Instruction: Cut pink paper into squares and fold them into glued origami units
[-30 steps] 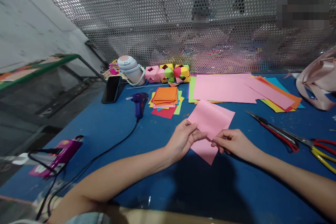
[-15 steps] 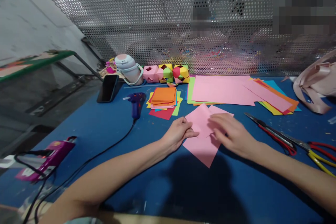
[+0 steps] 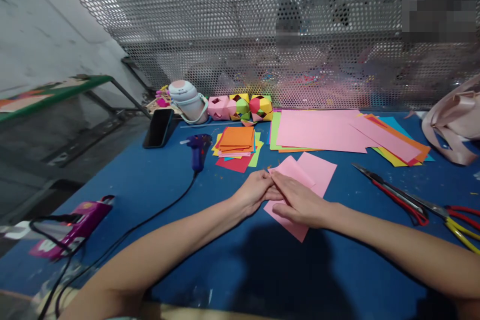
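A pink paper square (image 3: pixel 317 172) lies on the blue table (image 3: pixel 157 185) in front of me, with one corner folded over. My right hand (image 3: pixel 300 202) lies flat on the paper, fingers stretched out and pressing the fold down. My left hand (image 3: pixel 255 191) rests at the paper's left corner, its fingertips pinching the edge where the fold meets my right fingers.
Behind the paper lie a stack of small coloured squares (image 3: pixel 236 142), large coloured sheets (image 3: pixel 322 130) and folded paper cubes (image 3: pixel 242 105). A blue glue gun (image 3: pixel 198 147), a phone (image 3: pixel 159 127), a bottle (image 3: pixel 185 100), scissors (image 3: pixel 397 195) and a pink bag (image 3: pixel 455 127) surround them. A mesh screen (image 3: pixel 240 35) closes the back.
My right hand has let go of the lifted paper corner and moved left, laying the fold flat. The left hand stayed at the paper's left corner.
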The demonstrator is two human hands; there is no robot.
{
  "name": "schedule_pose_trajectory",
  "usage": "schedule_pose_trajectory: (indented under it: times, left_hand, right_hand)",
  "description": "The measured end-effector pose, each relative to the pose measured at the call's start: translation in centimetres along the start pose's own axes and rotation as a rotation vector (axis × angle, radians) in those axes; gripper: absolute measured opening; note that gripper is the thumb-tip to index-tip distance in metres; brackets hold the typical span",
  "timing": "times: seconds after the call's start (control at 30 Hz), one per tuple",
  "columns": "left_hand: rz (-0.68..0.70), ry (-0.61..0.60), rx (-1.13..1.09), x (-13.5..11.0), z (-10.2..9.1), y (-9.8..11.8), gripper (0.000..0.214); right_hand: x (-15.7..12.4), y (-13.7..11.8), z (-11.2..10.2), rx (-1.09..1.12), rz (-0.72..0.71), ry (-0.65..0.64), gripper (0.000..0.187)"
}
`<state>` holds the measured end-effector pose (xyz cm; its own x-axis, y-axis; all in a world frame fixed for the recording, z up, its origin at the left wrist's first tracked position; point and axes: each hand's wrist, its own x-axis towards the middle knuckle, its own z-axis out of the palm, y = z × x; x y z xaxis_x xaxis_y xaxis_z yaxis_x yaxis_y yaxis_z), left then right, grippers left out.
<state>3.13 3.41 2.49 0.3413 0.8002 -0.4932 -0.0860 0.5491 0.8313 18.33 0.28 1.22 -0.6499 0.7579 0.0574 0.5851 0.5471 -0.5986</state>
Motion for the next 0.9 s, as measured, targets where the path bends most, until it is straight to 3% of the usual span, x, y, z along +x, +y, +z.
schedule_pose_trajectory:
  times: [0.3, 0.53, 0.63, 0.73, 0.83, 0.9]
  left_hand:
    - [-0.032, 0.027, 0.313, 0.7, -0.2, 0.2, 0.012]
    - [0.014, 0.057, 0.721, 0.9, -0.7, 1.6, 0.036]
    - [0.203, 0.171, 0.966, 0.8, -1.7, 1.9, 0.042]
    - [0.553, 0.239, 1.375, 0.6, -2.7, 1.6, 0.037]
    - [0.87, 0.105, 1.637, 0.7, -3.3, 0.7, 0.006]
    - [1.013, -0.034, 1.778, 0.7, -3.4, 0.0, 0.018]
  right_hand:
    - [-0.1, -0.2, -0.9, 0.181, 0.057, 0.066, 0.054]
    - [0.0, 1.5, -0.4, 0.398, 0.158, 0.118, 0.059]
    - [0.1, 2.1, -0.1, 0.487, 0.139, 0.147, 0.059]
    - [0.1, 2.1, -0.1, 0.508, 0.131, 0.15, 0.058]
    - [0.1, 1.8, -0.2, 0.482, 0.14, 0.158, 0.058]
    - [0.0, 1.6, -0.3, 0.435, 0.141, 0.171, 0.059]
